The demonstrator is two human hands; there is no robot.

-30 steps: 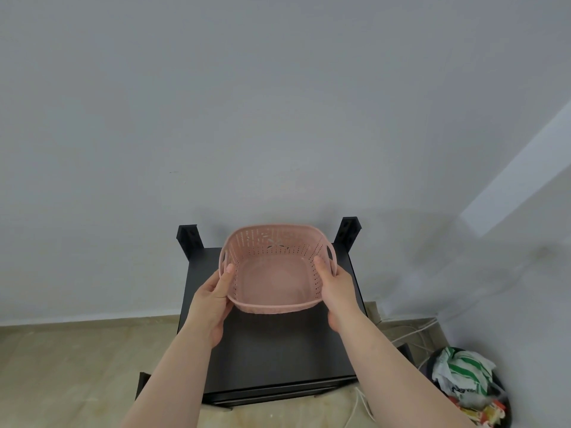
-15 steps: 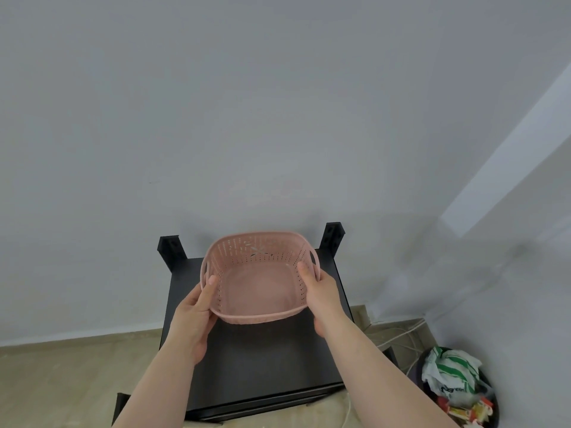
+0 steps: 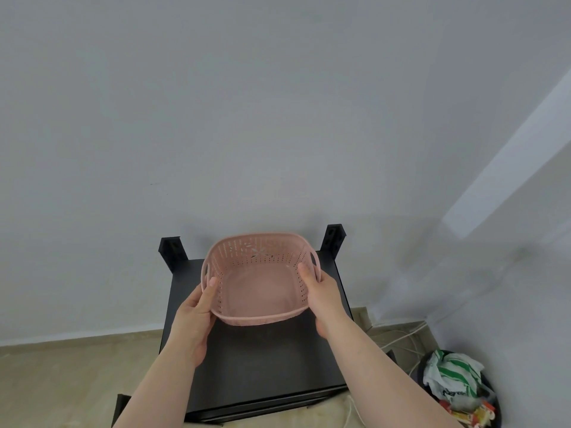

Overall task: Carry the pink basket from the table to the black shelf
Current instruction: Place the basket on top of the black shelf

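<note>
Perforated pink plastic basket is still being gripped at both side rims by left hand and right hand, being lowered nearer over flat black shelf top; placement pending.

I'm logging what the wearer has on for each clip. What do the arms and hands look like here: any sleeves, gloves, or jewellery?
Both forearms are bare right down to the bottom edge of the picture, with no sleeves in view. The left hand and right hand wear no gloves. No rings, watch or bracelets show on the visible fingers and wrists. The nails look short and unpainted.
</note>
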